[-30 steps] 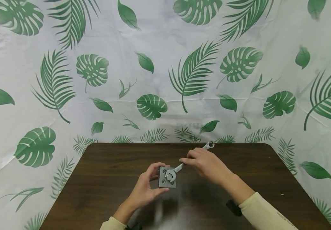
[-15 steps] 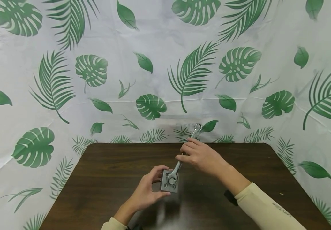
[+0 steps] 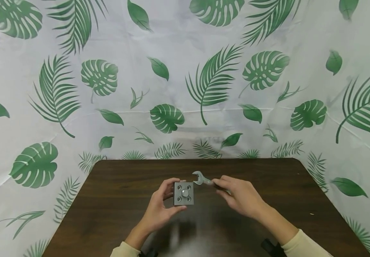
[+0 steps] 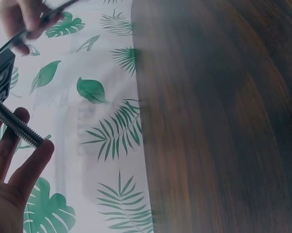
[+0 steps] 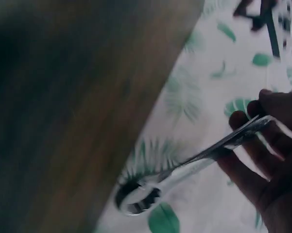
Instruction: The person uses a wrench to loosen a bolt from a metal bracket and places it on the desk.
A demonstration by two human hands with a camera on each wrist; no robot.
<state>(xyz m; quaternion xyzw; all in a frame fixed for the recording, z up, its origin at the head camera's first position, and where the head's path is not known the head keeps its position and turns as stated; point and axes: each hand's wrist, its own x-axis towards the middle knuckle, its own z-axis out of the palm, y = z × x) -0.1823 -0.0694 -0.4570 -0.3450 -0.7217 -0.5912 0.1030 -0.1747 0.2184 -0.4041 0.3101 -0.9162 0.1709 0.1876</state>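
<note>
My left hand [image 3: 159, 208] holds a square grey metal plate [image 3: 178, 193] above the table, thumb below and fingers at the top and behind. A bolt head [image 3: 185, 193] stands out from the plate's middle, among several corner holes. In the left wrist view the long threaded shank [image 4: 19, 124] sticks out behind, its end at a fingertip. My right hand [image 3: 244, 196] grips a combination wrench [image 3: 205, 181], its open end beside the plate's upper right corner, off the bolt head. The wrench's ring end [image 5: 136, 201] shows in the right wrist view.
A dark brown wooden table [image 3: 123, 185] lies below both hands. Behind its far edge hangs a white sheet [image 3: 172, 89] printed with green leaves. A small pale fleck [image 3: 312, 214] lies at the table's right.
The wrench has come off the bolt head and swung round, its ring end no longer pointing up and away. My right hand has moved right and turned; the plate has shifted slightly left and up.
</note>
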